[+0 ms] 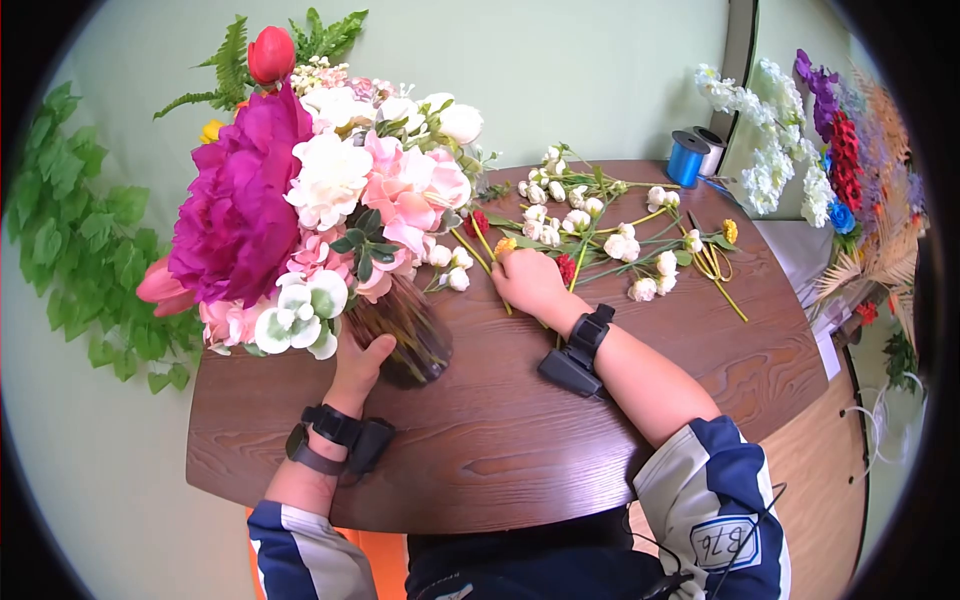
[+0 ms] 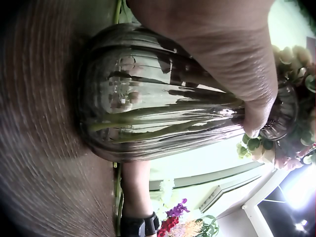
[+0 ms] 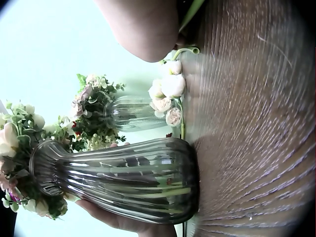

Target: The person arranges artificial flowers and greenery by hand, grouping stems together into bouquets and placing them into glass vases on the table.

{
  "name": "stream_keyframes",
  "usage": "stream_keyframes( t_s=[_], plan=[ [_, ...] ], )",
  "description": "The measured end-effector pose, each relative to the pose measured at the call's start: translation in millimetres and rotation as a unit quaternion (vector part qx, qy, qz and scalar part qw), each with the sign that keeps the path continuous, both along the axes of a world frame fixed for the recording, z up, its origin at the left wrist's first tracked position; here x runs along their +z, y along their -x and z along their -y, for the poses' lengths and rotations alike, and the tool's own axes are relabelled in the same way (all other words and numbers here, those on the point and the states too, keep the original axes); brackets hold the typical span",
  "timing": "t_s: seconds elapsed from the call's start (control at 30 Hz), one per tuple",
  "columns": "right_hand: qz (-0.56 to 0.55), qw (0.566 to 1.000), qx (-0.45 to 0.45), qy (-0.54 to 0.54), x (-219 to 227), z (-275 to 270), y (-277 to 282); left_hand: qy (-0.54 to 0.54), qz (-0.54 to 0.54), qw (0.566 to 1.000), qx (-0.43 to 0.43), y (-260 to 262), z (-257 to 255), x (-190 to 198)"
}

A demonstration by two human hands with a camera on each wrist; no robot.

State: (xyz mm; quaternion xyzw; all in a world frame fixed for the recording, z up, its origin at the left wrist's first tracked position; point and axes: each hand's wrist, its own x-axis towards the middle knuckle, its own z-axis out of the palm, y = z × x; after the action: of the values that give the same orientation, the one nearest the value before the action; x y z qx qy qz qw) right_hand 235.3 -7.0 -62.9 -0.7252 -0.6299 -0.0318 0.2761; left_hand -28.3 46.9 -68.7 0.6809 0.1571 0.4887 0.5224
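Observation:
My left hand grips a ribbed clear glass vase low at the table's left, its thumb round the narrow neck in the left wrist view. The vase leans, carrying a large bouquet with a purple peony, pink and white blooms and a red tulip. Green stems show through the glass. Over the table's middle, my right hand has its fingers curled at a small yellow flower, pinching it just under the head; the fingertips are hidden. Beside it lies a red flower.
Several white rose sprays lie across the back of the wooden table. Gold-handled scissors rest at right, near blue ribbon. A second vase stands behind in the right wrist view. Hanging leaves are at left.

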Motion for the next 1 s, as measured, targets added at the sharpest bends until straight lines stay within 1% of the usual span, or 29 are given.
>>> stream_keyframes(
  t_s=[0.07,0.1,0.17,0.2,0.23,0.3,0.33,0.37,0.47,0.5,0.57,0.63,0.7,0.77,0.83,0.9,0.97,1.0],
  plan=[
    [-0.021,0.999,-0.015,-0.021,0.5,-1.8,-1.0,0.031,-0.022,0.999,-0.032,1.6,0.6,2.1],
    [-0.016,1.000,-0.002,-0.026,3.6,-6.1,0.6,0.026,-0.017,0.999,-0.019,4.4,-0.3,1.5],
    [-0.097,0.989,-0.033,-0.106,2.3,-4.4,-1.6,0.002,-0.002,1.000,-0.003,0.2,-1.6,-5.8],
    [-0.101,0.987,-0.038,-0.116,8.2,-1.5,-0.4,0.012,-0.006,1.000,-0.005,0.7,0.9,-3.3],
    [-0.123,0.978,-0.034,-0.168,6.6,-2.7,-0.9,-0.016,0.006,1.000,0.026,-2.1,-2.5,-7.3],
    [-0.169,0.966,-0.036,-0.192,9.5,-1.9,-1.8,-0.010,-0.018,0.999,0.050,-4.4,3.8,-2.4],
    [-0.181,0.958,-0.033,-0.219,8.1,-2.7,-2.6,0.024,0.006,0.999,0.031,-6.5,6.4,-1.1],
    [-0.196,0.955,-0.033,-0.222,7.0,-2.5,-3.7,-0.004,0.002,0.999,0.039,-7.8,6.3,-0.8],
    [-0.244,0.936,-0.004,-0.253,4.3,-4.7,-6.7,-0.034,-0.005,0.999,0.038,-10.7,17.2,13.6],
    [-0.243,0.936,0.000,-0.254,5.7,-4.5,-5.9,-0.013,0.000,1.000,0.027,-11.8,18.9,14.9],
    [-0.305,0.909,0.032,-0.282,8.1,-2.8,-4.6,-0.014,0.000,1.000,0.008,-12.1,22.1,19.5],
    [-0.313,0.903,0.041,-0.290,6.1,-5.1,-6.6,-0.023,-0.004,1.000,0.019,-12.3,18.7,14.2],
    [-0.334,0.882,0.060,-0.326,0.2,-9.7,-8.0,-0.030,-0.009,0.999,0.029,-12.5,19.7,14.1],
    [-0.336,0.889,0.049,-0.306,-2.1,-5.4,-6.5,-0.036,0.002,0.999,0.005,-13.3,22.9,22.0],
    [-0.334,0.896,0.040,-0.291,-2.7,-4.0,-6.3,-0.027,-0.009,1.000,-0.002,-11.8,24.0,24.3],
    [-0.351,0.888,0.070,-0.289,-4.0,-6.5,-5.8,-0.040,-0.021,0.999,0.004,-11.1,23.1,23.7],
    [-0.356,0.891,0.062,-0.275,-0.3,-3.4,-4.5,-0.037,-0.013,0.999,0.014,-11.6,24.4,22.1],
    [-0.335,0.899,0.062,-0.276,0.1,-3.2,-5.1,-0.032,-0.006,0.999,0.025,-11.7,25.2,21.3]
  ],
)
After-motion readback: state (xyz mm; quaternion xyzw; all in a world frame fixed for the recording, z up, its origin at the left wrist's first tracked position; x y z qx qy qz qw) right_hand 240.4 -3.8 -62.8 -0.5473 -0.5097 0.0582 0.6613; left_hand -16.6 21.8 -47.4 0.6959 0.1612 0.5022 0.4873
